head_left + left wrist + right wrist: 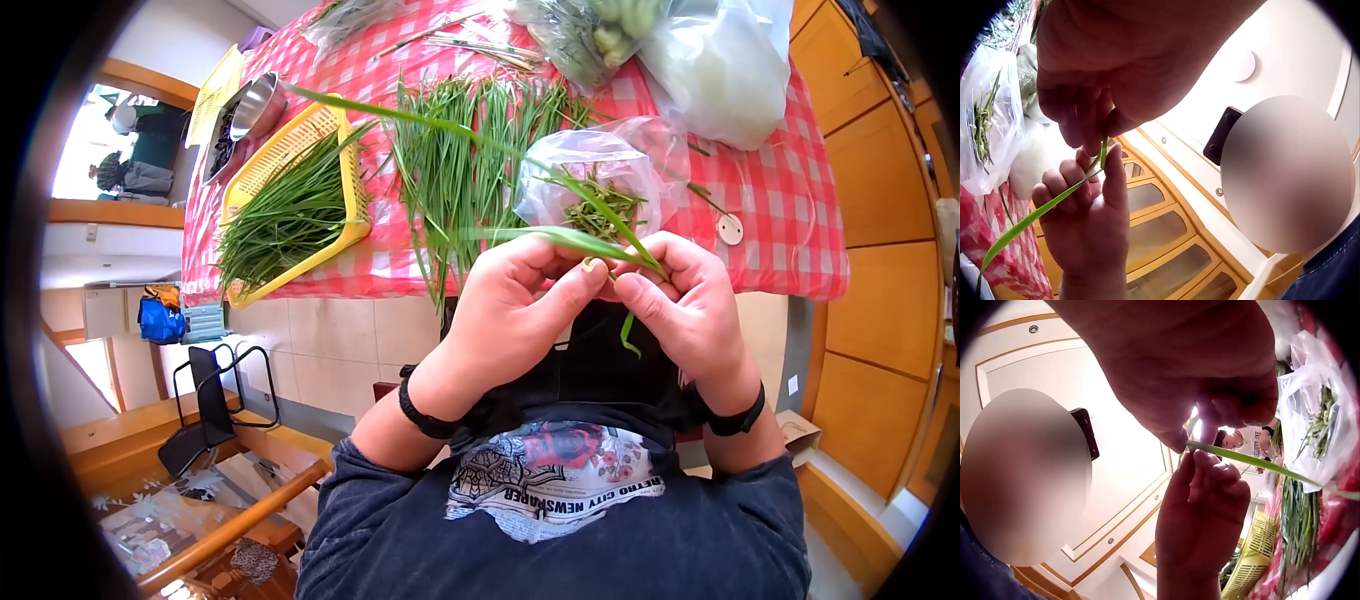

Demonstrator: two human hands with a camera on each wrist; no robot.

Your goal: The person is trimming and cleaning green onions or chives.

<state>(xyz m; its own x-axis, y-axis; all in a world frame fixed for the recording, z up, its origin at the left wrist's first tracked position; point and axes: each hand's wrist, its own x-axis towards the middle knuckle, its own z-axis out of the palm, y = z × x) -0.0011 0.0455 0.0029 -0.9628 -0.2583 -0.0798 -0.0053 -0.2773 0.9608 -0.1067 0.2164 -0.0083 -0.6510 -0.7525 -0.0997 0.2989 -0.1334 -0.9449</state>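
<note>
Held up in front of the chest, a long flat Chinese chive [1254,459] is pinched between both hands. My left hand [505,310] grips it with thumb and curled fingers. My right hand [690,310] pinches it close beside, thumb tips near each other. One long leaf stretches up and left over the table, and a short end hangs below the fingers. Just beyond the hands lies a clear plastic bag [555,165] with wilted green trimmings [605,208] in it. Loose chives [450,150] are spread left of the bag. More chives [290,205] fill a yellow basket [352,200].
A red checkered cloth [815,215] covers the table. A metal bowl [260,105] stands at the far left. White bag [715,85] and bagged green vegetables [605,40] sit at the back right. A small round disc [730,230] lies near the right edge.
</note>
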